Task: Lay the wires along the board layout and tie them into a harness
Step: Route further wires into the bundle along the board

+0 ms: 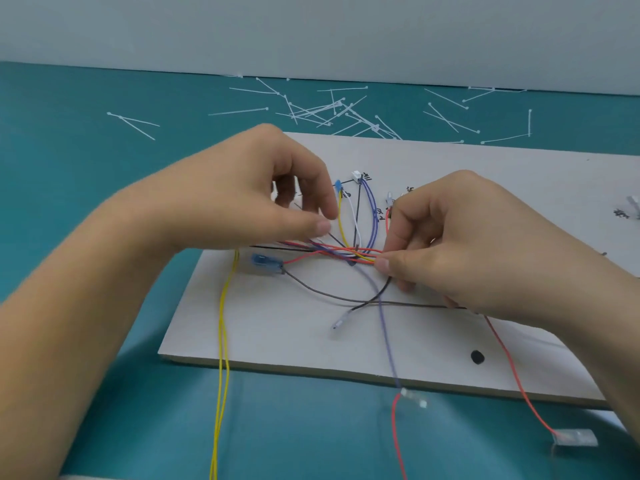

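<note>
Where the right hand's [450, 237] thumb and forefinger press together, they pinch a bundle [346, 254] of red, orange, yellow and purple wires. From that pinch the bundle runs leftward, its long axis lying side to side across the middle of the white board [277, 334]. At its other end the left hand [263, 195] hovers with fingers curled and the thumb tip just above the wires; whether it pinches any of them cannot be told. Loose ends stray outward: yellow wires [221, 341] hang off the near edge, and a blue connector [266, 263] lies just below the left hand. White ties [332, 109] lie scattered on the teal table beyond the board, well apart from both hands. The left hand looks nearer and freer to fetch one.
</note>
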The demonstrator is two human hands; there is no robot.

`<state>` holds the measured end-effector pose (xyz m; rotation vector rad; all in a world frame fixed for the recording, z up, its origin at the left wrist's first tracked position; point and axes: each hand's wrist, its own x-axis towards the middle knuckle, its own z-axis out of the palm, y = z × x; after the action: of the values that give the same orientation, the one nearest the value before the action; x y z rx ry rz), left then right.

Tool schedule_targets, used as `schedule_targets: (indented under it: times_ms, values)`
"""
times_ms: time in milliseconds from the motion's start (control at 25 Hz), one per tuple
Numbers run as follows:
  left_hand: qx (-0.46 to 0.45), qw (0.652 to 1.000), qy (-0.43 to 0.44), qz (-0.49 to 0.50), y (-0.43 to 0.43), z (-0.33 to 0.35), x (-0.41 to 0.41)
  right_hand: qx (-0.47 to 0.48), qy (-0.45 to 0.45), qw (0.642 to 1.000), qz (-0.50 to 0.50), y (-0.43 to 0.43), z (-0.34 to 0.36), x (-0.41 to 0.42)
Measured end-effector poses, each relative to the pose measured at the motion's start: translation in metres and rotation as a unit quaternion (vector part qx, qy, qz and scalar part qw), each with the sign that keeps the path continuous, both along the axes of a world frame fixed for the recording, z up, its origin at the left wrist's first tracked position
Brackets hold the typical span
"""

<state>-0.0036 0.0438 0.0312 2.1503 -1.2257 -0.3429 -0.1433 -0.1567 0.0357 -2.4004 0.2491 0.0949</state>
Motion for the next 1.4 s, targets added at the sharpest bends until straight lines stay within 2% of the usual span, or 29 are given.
schedule_targets:
  times_ms: [200, 480, 720, 960, 1240, 1400]
  values:
    - [0.018, 0.999, -0.026, -0.027, -0.018, -0.012, -0.014, 0.001, 0.007, 1.0, 0.009, -0.004, -0.001, 0.0]
    - [0.007, 1.0, -0.02, -0.009, -0.021, -0.013, -0.016, 0.088, 0.061, 0.994, 0.019, -0.032, 0.012, 0.0]
    - [-0.001, 1.0, -0.025, -0.007, -0.024, -0.016, -0.02, 0.033, 0.126, 0.991, 0.039, -0.048, 0.02, -0.001]
    - [-0.025, 0.999, -0.035, -0.021, -0.035, -0.021, -0.027, -0.028, 0.111, 0.993, 0.007, -0.05, 0.017, 0.001]
    - [-0.029, 0.999, -0.038, -0.022, -0.042, -0.02, -0.029, -0.034, 0.116, 0.993, 0.02, -0.054, 0.019, 0.001]
    - [0.001, 0.999, -0.041, -0.022, -0.049, -0.019, -0.033, -0.04, 0.135, 0.99, 0.019, -0.056, 0.019, 0.0]
